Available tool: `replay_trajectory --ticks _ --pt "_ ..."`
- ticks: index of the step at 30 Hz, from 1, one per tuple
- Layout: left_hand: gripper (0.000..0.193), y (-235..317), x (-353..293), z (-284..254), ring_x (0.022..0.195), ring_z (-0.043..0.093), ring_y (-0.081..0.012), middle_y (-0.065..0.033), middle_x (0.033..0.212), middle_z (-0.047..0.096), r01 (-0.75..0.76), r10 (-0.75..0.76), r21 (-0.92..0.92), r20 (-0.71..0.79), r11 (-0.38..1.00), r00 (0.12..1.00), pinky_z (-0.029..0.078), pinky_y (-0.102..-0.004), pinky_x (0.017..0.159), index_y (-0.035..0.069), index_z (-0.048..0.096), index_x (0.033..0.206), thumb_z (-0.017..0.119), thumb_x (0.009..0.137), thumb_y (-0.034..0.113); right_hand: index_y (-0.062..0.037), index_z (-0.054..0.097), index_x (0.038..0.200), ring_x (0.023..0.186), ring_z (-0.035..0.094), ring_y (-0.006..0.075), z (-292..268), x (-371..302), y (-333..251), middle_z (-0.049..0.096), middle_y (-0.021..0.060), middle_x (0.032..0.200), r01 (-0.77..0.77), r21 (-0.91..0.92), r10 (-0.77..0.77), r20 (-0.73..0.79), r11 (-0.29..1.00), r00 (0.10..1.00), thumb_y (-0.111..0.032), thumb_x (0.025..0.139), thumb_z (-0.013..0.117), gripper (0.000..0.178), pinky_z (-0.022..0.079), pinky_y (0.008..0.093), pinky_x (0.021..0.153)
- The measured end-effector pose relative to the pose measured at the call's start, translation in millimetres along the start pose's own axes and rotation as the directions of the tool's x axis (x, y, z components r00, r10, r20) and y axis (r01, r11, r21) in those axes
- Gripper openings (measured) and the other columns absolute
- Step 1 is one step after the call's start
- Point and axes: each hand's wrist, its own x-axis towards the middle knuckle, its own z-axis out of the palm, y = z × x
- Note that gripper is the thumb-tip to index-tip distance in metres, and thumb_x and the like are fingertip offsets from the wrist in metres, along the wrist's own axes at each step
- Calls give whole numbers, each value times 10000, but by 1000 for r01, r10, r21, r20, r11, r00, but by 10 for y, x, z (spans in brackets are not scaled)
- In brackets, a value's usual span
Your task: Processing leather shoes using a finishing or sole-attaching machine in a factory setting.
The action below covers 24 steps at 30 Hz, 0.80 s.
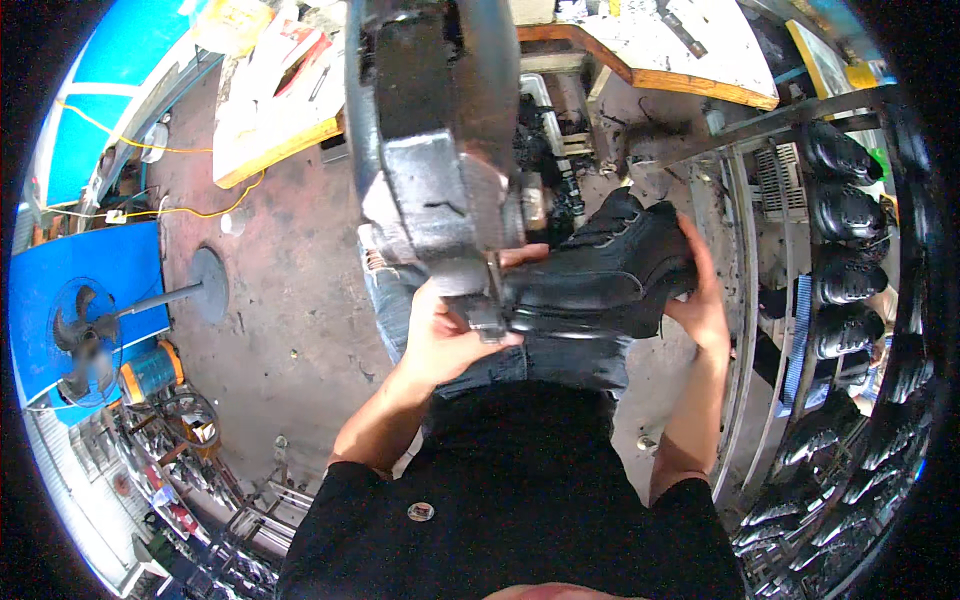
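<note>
Both my hands hold a black lace-up shoe [585,285] above my lap, lying on its side across the view. My left hand [450,335] is closed round its left end, with fingers above and thumb below. Round the right end curl the fingers of my right hand [702,300]. A large worn machine head [430,150], dark with bare metal, comes down from the top. Its narrow metal tip [485,315] is right at the shoe's left end and covers part of my left hand. Whether the tip touches the shoe, I cannot tell.
White-topped benches with wooden edges stand ahead, at left [280,145] and right [700,85]. A metal rack [745,330] with several black shoes [845,215] runs along my right. To the left are a standing fan [90,330] and a yellow cable [190,212].
</note>
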Motion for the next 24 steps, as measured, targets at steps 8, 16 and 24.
replay_trajectory --ticks 8,16,24 --pt "710 -24 44 83 1290 557 -351 -276 1394 554 -177 179 -169 1 970 984 431 -488 1085 -75 522 1363 839 821 256 -48 364 1548 1462 371 259 9 -72 -63 387 122 1593 -8 160 17 -56 987 998 82 470 858 1194 309 407 1199" --pt "655 -50 11 168 1337 515 -371 -268 1430 526 -119 110 -351 -47 929 993 403 -498 1120 -66 497 1394 782 880 223 -8 368 1528 1370 479 270 -343 0 -533 452 150 1527 137 129 -122 -120 982 985 -22 479 916 1184 392 405 1142" --pt "535 -354 -255 -58 1411 420 -324 -149 1521 438 -32 -52 -454 -169 890 984 330 -506 1193 132 429 1465 614 1002 326 0 441 1463 1407 425 322 -504 85 -1125 462 174 1502 357 -232 -391 -121 905 912 -212 379 986 1232 313 458 1187"
